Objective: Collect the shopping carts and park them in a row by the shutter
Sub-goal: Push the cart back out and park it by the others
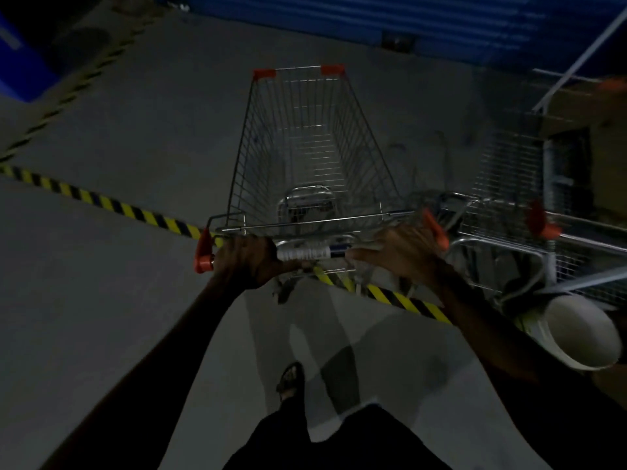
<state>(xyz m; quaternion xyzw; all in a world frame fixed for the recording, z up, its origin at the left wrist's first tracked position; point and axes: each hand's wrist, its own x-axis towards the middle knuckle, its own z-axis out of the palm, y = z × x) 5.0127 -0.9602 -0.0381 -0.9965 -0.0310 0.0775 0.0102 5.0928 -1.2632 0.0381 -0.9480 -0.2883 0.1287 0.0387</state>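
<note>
Both forearms are bare, with no sleeves showing. Dark trousers [325, 442] cover the legs. One foot wears an open sandal [290, 379].

Right hand [400, 252] was smeared by motion blur; grip on the cart handle [305, 254] could not be resolved. Handle ends were covered by both hands. Label text on the handle was too small to be read. Second cart [529, 212] at the right was blurred and cut off by the frame's right edge. White bucket [576, 334] was partly hidden behind the right forearm. Shutter [424, 25] was cropped by the top edge. Wheels of the near cart were mostly hidden.
</note>
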